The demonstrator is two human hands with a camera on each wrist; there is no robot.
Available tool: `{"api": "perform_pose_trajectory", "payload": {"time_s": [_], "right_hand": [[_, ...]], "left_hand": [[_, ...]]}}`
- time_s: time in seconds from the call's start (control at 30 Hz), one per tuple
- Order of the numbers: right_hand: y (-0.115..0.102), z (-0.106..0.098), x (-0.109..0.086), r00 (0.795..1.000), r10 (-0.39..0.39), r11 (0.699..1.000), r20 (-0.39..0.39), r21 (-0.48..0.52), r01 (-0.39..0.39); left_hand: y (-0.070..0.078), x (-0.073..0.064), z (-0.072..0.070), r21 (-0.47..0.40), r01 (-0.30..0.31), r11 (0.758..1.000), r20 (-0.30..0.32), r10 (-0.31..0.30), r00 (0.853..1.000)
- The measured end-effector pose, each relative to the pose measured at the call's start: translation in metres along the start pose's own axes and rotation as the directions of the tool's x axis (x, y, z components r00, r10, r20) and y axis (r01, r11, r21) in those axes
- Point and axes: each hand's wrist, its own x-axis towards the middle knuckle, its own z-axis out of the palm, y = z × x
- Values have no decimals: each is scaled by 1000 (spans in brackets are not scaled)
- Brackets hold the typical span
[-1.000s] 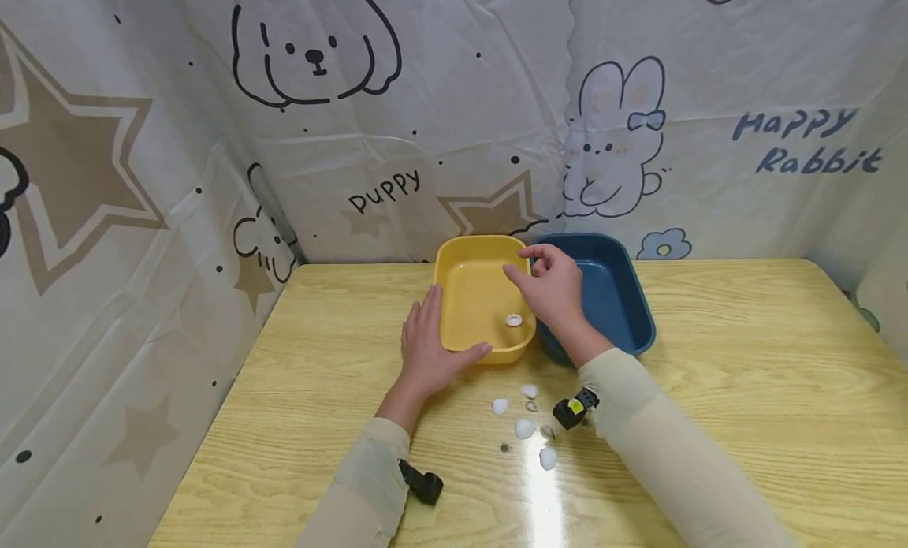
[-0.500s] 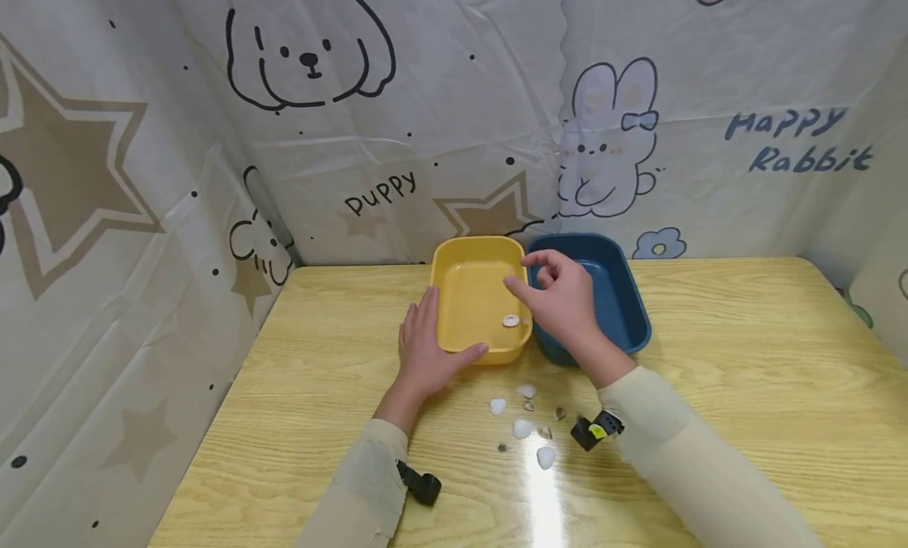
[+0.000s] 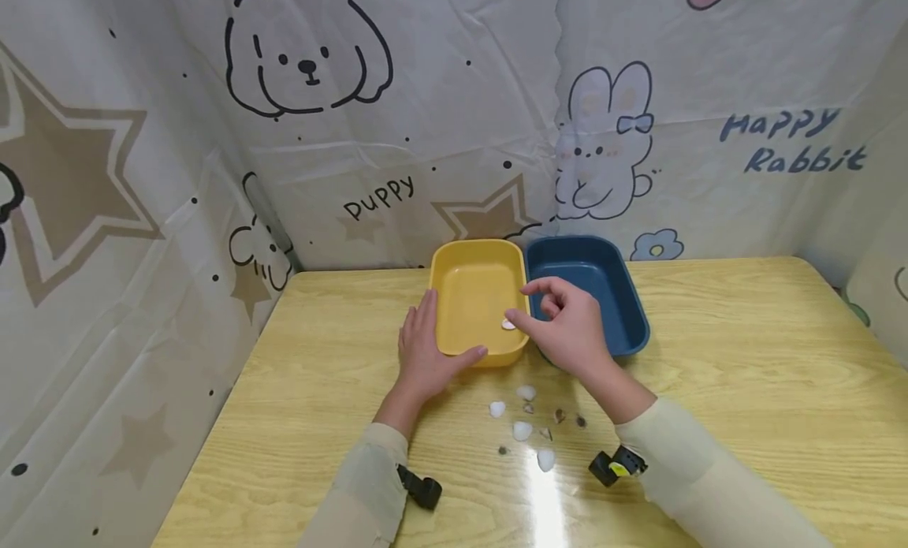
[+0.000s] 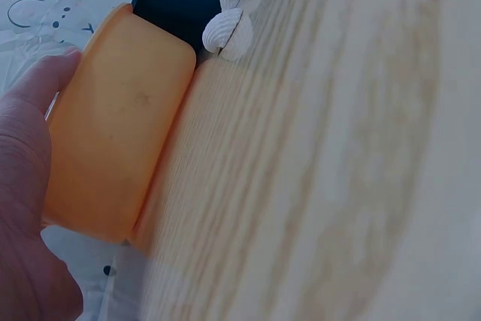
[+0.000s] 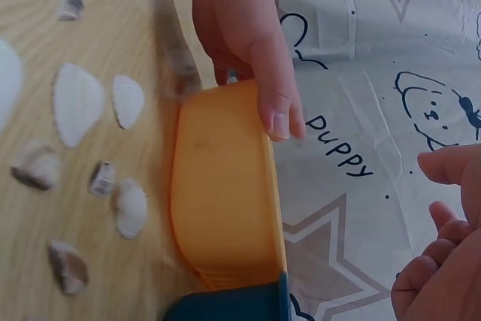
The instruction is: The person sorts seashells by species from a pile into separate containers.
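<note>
My left hand (image 3: 426,355) holds the near-left corner of the yellow plastic bin (image 3: 471,284), fingers along its left wall and thumb over the front rim. In the left wrist view, the thumb lies against the orange-looking wall (image 4: 124,125). My right hand (image 3: 567,327) hovers over the edge between this bin and the blue bin (image 3: 596,272), with loosely bent fingers and nothing between them. A white seashell (image 3: 507,325) lies in the yellow bin, partly covered by my right thumb. Several more seashells (image 3: 522,430) are scattered on the table in front.
Both bins stand side by side at the back of the wooden table (image 3: 340,351). A printed cloth (image 3: 418,75) hangs right behind them. Small dark shells (image 3: 581,421) lie among the white ones.
My right hand has drawn back slightly toward me and to the right, uncovering small shells on the table. Its thumb now overlaps the shell in the bin. My left hand stays put.
</note>
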Motion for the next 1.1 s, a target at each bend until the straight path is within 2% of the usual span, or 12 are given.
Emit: {"api": "perform_pose_trajectory", "payload": {"time_s": [0.67, 0.93, 1.1], "right_hand": [[19, -2, -40, 998, -12, 1000, 68, 22, 10], [28, -4, -53, 993, 14, 999, 118, 48, -20], [35, -5, -59, 986, 61, 997, 156, 26, -66]], "left_hand": [[2, 0, 1, 9, 14, 1000, -3, -14, 1000], [2, 1, 0, 12, 20, 1000, 1, -20, 1000], [1, 0, 2, 8, 21, 1000, 0, -21, 1000]]}}
